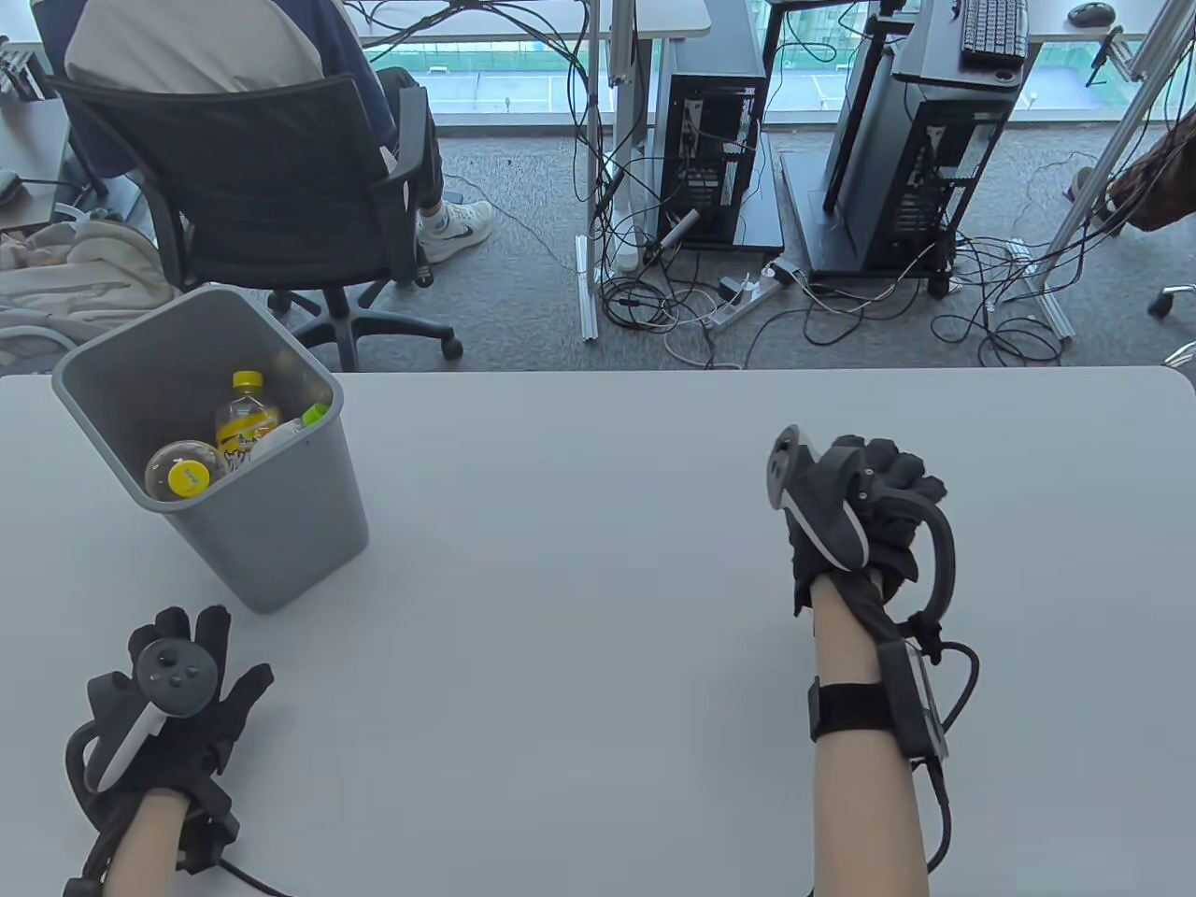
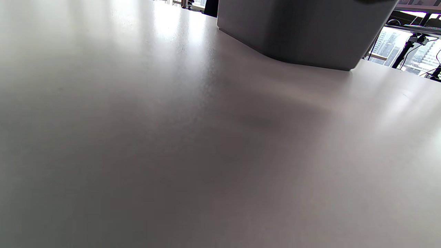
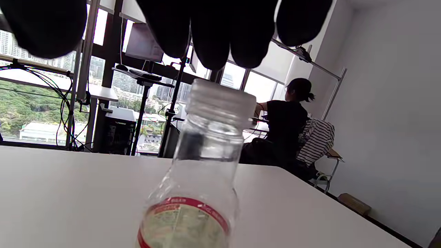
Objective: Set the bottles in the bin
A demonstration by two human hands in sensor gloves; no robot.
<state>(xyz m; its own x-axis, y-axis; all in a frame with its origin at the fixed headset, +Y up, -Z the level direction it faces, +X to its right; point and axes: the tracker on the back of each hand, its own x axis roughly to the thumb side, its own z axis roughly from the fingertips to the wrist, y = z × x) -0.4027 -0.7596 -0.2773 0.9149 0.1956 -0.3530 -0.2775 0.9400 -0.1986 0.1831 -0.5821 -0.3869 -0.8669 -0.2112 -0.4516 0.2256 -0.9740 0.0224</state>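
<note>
A grey bin (image 1: 271, 533) stands at the table's left and also shows in the left wrist view (image 2: 303, 31). Inside it lie a yellow-capped bottle (image 1: 247, 416), a green-capped bottle (image 1: 313, 414) and a clear bottle (image 1: 184, 470). A clear bottle (image 3: 203, 165) with a pale cap and a red-edged label stands upright in the right wrist view. My right hand (image 1: 888, 481) hovers over it and hides it in the table view. Its fingertips (image 3: 217, 41) hang just above the cap, apart from it. My left hand (image 1: 220, 654) lies near the front left, below the bin, fingers spread and holding nothing.
The white table (image 1: 579, 523) reaches across the view. Its far edge runs behind the bin. Beyond it are an office chair (image 1: 271, 187) with a seated person, computer towers (image 1: 715, 149) and cables on the floor.
</note>
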